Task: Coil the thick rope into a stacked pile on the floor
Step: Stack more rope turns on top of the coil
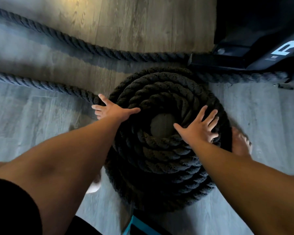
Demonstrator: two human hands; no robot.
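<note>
We find the thick rope stacked in rings on the floor at mid-scene, its loose runs trailing off far left. The left hand and right hand rest on top, fingers spread and grasping nothing. We judge they are pressing the rings level.

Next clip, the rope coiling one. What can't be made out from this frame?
Head view only:
- Remaining length of the loose rope: both strands run off the left edge.
- Number of layers in the coil: the top turns hide those beneath.
- Lettering on the black equipment: cut off by the right edge.
- The pale shape at the coil's lower left: too blurred to identify.
</note>
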